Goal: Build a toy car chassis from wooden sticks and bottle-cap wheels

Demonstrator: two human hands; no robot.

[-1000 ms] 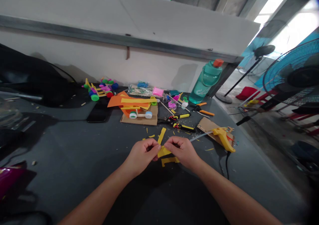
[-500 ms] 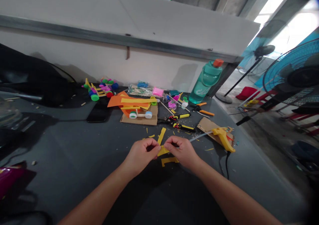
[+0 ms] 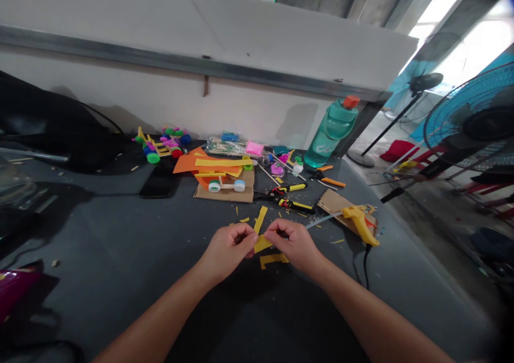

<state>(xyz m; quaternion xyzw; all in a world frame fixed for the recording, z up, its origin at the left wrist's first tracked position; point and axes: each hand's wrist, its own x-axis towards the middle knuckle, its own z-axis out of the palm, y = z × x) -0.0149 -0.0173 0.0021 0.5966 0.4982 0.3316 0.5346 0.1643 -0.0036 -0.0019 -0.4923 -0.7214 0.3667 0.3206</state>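
Between my two hands is a small yellow paper strip (image 3: 262, 243). My left hand (image 3: 233, 248) pinches its left end between thumb and fingers. My right hand (image 3: 292, 245) is closed on the other end, hiding part of it. Just beyond my fingertips, another yellow strip (image 3: 261, 219) lies slanted on the dark table (image 3: 148, 282). A bent yellow paper piece (image 3: 273, 259) rests on the near side, its right end close under my right hand. Thin yellow scraps are scattered around.
A yellow glue gun (image 3: 359, 224) lies on cardboard at right, its cord trailing toward me. Yellow-black pliers (image 3: 295, 205), orange-handled cutters (image 3: 331, 182) and a small wheeled piece (image 3: 227, 185) on cardboard sit beyond my hands. A green bottle (image 3: 332, 133) stands behind; a phone (image 3: 157, 181) lies left.
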